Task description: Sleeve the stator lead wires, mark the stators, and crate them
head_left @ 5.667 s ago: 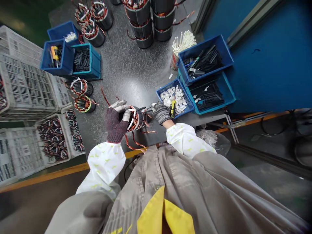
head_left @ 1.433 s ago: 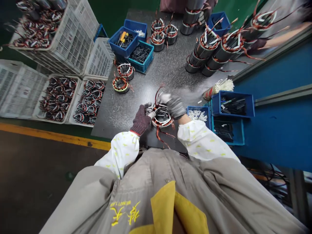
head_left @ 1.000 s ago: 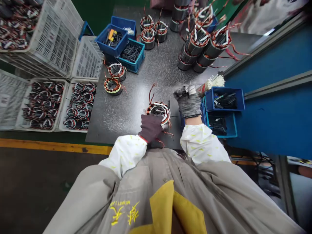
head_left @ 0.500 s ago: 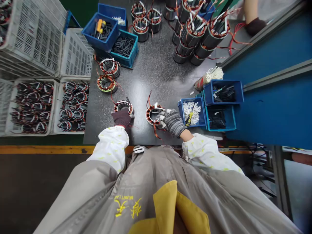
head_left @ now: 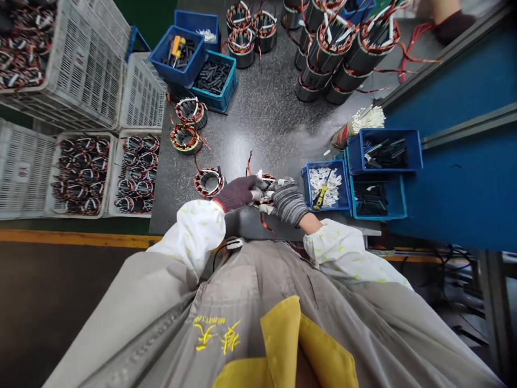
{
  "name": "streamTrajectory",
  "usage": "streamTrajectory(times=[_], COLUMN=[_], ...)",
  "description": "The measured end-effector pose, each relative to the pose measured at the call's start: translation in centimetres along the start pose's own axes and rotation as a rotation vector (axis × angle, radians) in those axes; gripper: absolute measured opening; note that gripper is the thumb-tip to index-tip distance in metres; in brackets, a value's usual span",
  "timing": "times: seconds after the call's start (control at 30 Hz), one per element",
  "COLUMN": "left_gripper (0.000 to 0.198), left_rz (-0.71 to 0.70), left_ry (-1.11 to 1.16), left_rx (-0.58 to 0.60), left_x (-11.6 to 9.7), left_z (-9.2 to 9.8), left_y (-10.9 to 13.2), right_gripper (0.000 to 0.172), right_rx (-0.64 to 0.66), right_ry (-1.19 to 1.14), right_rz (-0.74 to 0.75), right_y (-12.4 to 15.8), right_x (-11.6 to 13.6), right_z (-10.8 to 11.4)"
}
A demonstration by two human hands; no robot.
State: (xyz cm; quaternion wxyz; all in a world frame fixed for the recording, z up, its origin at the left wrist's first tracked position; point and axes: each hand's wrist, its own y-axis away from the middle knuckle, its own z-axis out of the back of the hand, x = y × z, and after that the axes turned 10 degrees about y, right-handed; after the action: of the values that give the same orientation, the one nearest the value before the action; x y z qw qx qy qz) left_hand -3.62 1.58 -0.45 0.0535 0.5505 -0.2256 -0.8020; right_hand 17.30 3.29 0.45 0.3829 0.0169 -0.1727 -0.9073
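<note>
Our left hand [head_left: 240, 193], in a dark knit glove, and our right hand [head_left: 286, 202], in a grey one, press in from both sides, fingertips pinching a copper-wound motor core [head_left: 264, 186] mostly hidden between them. Just left of the core sits a second core [head_left: 209, 182] on the dark bench [head_left: 258, 134]; just right, a blue bin [head_left: 348, 183] holds white clips [head_left: 325, 180] and a yellow screwdriver [head_left: 320, 198]. Far beyond the core stand stacked cores [head_left: 331, 54].
</note>
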Motion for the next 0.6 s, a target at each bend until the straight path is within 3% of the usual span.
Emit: streamTrajectory(times=[0.1, 0.17, 0.27, 0.4, 0.5, 0.6], left_gripper=[0.034, 0.031, 0.026, 0.022, 0.026, 0.047], left_rz=[0.057, 0.061, 0.058, 0.063, 0.046, -0.04], left_ry=[0.132, 0.053, -0.059, -0.195, -0.155, 0.0], left_rx=[-0.286, -0.378, -0.373, -0.338, -0.29, -0.288], left_x=[1.9, 2.8, 3.2, 2.9, 2.2, 1.0], left_z=[0.8, 0.8, 0.0, -0.3, 0.4, 1.1], left_y=[0.6, 0.7, 1.0, 1.5, 0.5, -1.9], right_gripper=[0.038, 0.034, 0.035, 0.041, 0.048, 0.052], right_rx=[0.04, 0.013, -0.148, -0.448, -0.598, -0.623], right_ry=[-0.024, -0.07, -0.182, -0.476, -0.692, -0.7], right_rz=[-0.065, -0.071, -0.174, -0.487, -0.545, -0.594], right_y=[-0.3, -0.2, 0.6, 1.4, 1.5, 1.2], right_x=[1.7, 2.8, 4.1, 4.1, 2.3, -0.2], right_z=[0.2, -0.4, -2.8, -5.5, -5.4, -4.3])
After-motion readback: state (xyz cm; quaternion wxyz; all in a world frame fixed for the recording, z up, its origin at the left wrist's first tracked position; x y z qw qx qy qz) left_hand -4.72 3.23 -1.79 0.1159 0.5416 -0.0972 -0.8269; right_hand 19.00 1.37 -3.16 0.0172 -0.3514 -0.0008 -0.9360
